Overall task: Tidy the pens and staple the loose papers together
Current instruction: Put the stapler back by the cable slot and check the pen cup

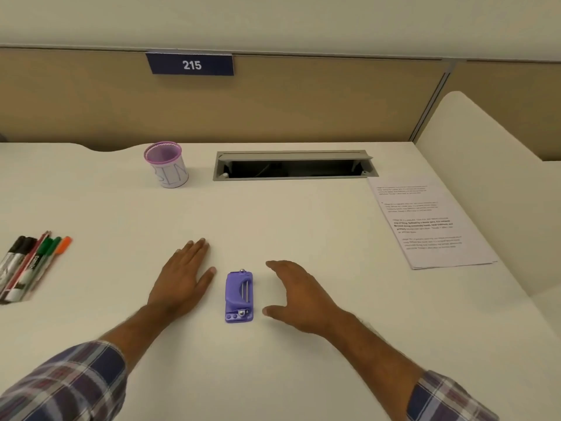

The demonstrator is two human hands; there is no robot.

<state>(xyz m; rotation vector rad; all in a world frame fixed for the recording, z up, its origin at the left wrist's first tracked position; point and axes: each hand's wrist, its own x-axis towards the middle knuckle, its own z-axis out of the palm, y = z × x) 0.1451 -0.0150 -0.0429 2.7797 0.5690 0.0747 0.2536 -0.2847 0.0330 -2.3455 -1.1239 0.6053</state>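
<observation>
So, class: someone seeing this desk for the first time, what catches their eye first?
Probably the purple stapler lying near the front of the white desk, between the open left hand and right hand. Next, the bunch of coloured pens at the left edge, the purple pen cup at the back, and the printed papers on the right.

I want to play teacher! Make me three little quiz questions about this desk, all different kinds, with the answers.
1. True or false: the pens stand in the purple cup.
2. What lies between the left hand and right hand?
3. The papers lie: A) far right, B) far left, C) under the stapler.

Key: 1. False, they lie on the desk. 2. The stapler; neither hand touches it. 3. A.
</observation>
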